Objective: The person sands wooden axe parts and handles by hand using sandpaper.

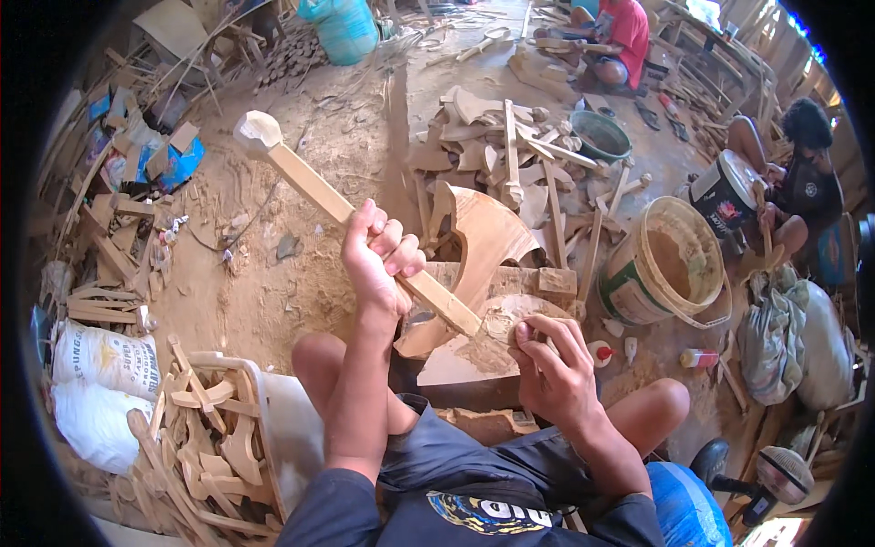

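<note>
My left hand (375,260) is wrapped round a pale wooden handle (310,185) with a faceted knob at its upper left end. The handle slants down to the right, its lower end over a low work block (447,367). Close to that end, my right hand (558,369) has its thumb and fingers pinched together; whether anything small is between them I cannot make out. Beside the fingertips is a pale patch of paste or dust (499,324). An axe-head-shaped wooden piece (488,239) lies beyond the handle, partly hidden behind it.
More axe-shaped wooden pieces (465,150) are heaped ahead. A large bucket (649,283) stands at the right, near a small red-and-white bottle (601,353). Wood offcuts fill a white container (264,401) at lower left. Two people (627,41) sit working farther off.
</note>
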`<state>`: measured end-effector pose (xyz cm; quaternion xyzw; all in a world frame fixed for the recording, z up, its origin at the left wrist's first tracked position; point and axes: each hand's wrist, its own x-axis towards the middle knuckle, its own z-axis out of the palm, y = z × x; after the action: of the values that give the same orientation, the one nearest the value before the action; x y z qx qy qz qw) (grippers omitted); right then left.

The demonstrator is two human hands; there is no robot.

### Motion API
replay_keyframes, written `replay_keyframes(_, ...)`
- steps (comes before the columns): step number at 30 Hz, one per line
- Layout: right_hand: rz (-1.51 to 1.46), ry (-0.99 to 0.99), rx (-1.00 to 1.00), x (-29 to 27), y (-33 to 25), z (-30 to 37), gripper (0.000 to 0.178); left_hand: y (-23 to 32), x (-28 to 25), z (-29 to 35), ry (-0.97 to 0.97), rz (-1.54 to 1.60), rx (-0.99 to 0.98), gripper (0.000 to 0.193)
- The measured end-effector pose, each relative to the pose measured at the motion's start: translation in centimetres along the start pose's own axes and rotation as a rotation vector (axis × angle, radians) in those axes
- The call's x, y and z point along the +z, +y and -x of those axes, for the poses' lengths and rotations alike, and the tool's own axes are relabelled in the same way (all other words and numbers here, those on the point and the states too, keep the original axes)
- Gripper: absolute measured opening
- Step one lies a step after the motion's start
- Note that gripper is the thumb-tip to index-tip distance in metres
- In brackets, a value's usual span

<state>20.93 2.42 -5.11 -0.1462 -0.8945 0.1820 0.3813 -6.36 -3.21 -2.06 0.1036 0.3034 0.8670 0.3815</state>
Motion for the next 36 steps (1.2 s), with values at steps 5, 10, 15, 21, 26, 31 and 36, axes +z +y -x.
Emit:
replay_keyframes(5, 0.010, -0.003, -0.029, 0.8, 0.2, 0.4, 0.030, -0.1, 0.3, -0.1, -0.003, 0.009, -0.014, 0.036)
replay_keyframes(10, 0.060, -0.076, -0.059, 1.6, -0.5, 0.9, 0.038, -0.2, 0.5, 0.3, 0.028, 0.013, -0.030, 0.037)
replay_keyframes(15, 0.084, -0.161, -0.043, 0.5, -0.2, 1.2, 0.049, 0.0, 0.6, 0.0, 0.056, 0.016, -0.030, 0.037)
replay_keyframes(21, 0.096, -0.055, -0.016, -0.7, -1.7, -0.6, 0.025, 0.0, 0.7, 0.4, 0.097, -0.075, 0.017, 0.036)
replay_keyframes(26, 0.060, -0.029, -0.036, 1.3, -1.3, -1.3, 0.029, -1.7, 1.9, 1.2, 0.045, -0.131, -0.049, 0.037)
replay_keyframes(31, 0.073, -0.092, -0.059, 2.1, -1.0, -0.2, 0.035, -1.0, 1.8, 1.4, 0.001, -0.117, -0.051, 0.037)
replay_keyframes(36, 0.105, -0.203, -0.063, 1.1, -1.5, 0.8, 0.044, -0.2, 1.2, 1.3, 0.058, -0.063, -0.054, 0.037)
